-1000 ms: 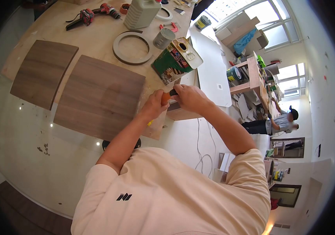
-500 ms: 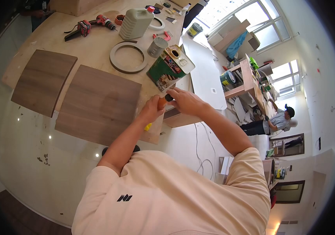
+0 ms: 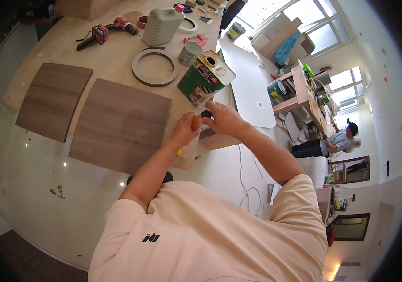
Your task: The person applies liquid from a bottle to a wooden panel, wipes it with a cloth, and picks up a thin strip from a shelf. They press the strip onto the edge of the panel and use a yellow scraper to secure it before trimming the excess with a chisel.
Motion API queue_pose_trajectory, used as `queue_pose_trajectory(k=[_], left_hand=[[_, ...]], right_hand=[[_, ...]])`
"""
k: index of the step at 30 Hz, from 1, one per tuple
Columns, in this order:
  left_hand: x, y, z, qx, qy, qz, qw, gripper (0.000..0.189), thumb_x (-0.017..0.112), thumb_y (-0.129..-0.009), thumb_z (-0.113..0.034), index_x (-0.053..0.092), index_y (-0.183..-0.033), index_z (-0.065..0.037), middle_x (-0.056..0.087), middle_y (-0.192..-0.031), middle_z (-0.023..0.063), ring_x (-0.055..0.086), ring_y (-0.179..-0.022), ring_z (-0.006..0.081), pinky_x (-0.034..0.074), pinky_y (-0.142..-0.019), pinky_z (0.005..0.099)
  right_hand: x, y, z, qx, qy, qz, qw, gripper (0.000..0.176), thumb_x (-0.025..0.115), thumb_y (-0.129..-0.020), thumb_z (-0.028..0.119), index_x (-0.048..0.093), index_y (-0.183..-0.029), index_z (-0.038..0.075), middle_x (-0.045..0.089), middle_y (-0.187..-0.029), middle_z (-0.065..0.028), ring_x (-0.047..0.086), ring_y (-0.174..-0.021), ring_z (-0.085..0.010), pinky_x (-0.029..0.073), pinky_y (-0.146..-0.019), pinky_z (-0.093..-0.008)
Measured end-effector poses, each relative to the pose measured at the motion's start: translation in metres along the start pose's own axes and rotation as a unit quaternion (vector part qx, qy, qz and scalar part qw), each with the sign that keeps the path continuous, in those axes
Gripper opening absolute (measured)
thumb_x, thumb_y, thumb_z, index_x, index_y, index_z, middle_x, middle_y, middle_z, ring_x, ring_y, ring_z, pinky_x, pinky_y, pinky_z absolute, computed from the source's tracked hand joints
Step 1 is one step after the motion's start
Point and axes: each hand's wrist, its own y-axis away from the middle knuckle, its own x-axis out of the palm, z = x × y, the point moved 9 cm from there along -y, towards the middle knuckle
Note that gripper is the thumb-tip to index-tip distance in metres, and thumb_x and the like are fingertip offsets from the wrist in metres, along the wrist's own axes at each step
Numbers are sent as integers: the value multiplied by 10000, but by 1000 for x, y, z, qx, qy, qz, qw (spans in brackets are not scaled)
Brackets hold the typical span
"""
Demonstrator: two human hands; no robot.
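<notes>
Head view is showing the person's two arms reaching out over the near edge of a pale workbench (image 3: 112,54). The left hand (image 3: 181,132) is wrapping its fingers around a small orange item (image 3: 195,122), gripping its body. The right hand (image 3: 224,118) is pinching the black end (image 3: 205,113) of that same item with its fingertips, so both hands are grasping it together. What exactly the item is cannot be told. It is hanging just off the bench edge, right below a green tin can (image 3: 205,77) that is lying tilted on the bench with its opening facing up.

Beside the hands, a dark wood panel (image 3: 119,124) is lying flat, and a second panel (image 3: 53,101) is lying just past it, apart by a narrow gap. A wooden ring (image 3: 154,68) is sitting beyond the nearer panel, with a small grey tin (image 3: 189,53) next to it. A white jug (image 3: 163,21) and a red drill (image 3: 112,26) are resting farther back. A white board (image 3: 248,87) is leaning out from the bench's side. Well apart, another person (image 3: 325,143) is bending over near cluttered shelves.
</notes>
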Motion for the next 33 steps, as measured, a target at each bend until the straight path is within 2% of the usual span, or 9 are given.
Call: queue_pose_trajectory(k=[3,6,12,15,18,23,26,30,33], left_hand=[[0,0,1,-5,-11,0,1000,394,756,-712,-55,455,-964,-41,571,-938,205,560,-887,421,466,-738,471],[-2,0,-2,12,-20,-22,999,390,757,-715,-63,454,-959,-40,572,-929,205,560,-878,423,465,-736,472],[0,3,1,21,-2,-35,999,391,755,-725,-73,460,-979,-39,569,-922,197,559,-871,419,465,-729,471],[-1,-1,-1,4,-10,-12,1000,385,755,-726,-70,467,-981,-38,565,-923,193,560,-875,414,464,-724,469],[2,2,4,-27,-6,-1,1000,379,754,-727,-67,470,-977,-37,562,-927,191,561,-881,414,465,-724,467],[2,1,2,-21,-37,-7,999,448,728,-745,-32,460,-1103,-46,579,-971,152,599,-896,325,489,-775,384],[-1,1,-3,7,-29,-43,999,385,742,-739,-76,469,-1006,-27,568,-949,190,573,-890,413,482,-746,450],[5,-1,11,-37,-9,-18,999,426,782,-705,-123,491,-1002,-30,574,-944,189,587,-901,392,490,-749,425],[0,-3,-6,-10,-36,-4,999,417,792,-691,-153,516,-984,-42,588,-905,167,601,-856,353,492,-723,403]], right_hand=[[-3,-3,15,-106,-9,44,993,341,644,-859,295,529,-987,0,619,-930,-193,617,-879,-395,484,-775,-467],[1,-7,8,-41,0,77,996,315,631,-872,264,530,-999,-6,618,-946,-197,612,-913,-396,484,-793,-468],[15,0,-7,145,-39,3,989,255,618,-888,196,552,-1016,-13,618,-966,-224,597,-905,-409,470,-761,-474],[-5,4,10,-22,-66,-38,997,253,612,-895,216,544,-1001,-3,624,-925,-208,601,-895,-403,471,-761,-473],[2,3,13,-41,-4,114,993,304,576,-913,273,503,-1066,21,596,-1037,-201,605,-926,-401,484,-794,-469],[15,2,-7,44,-42,25,998,287,583,-897,251,516,-1007,-5,607,-960,-217,601,-913,-414,479,-790,-473],[16,4,-8,112,-103,-52,987,286,586,-882,247,525,-971,-18,608,-915,-234,600,-905,-420,480,-784,-477],[15,13,-7,168,-117,-86,975,299,575,-879,274,547,-943,-17,607,-911,-235,603,-890,-418,486,-768,-473],[7,11,1,76,-42,-32,996,328,565,-893,331,568,-922,5,616,-912,-188,621,-867,-381,498,-752,-458]])
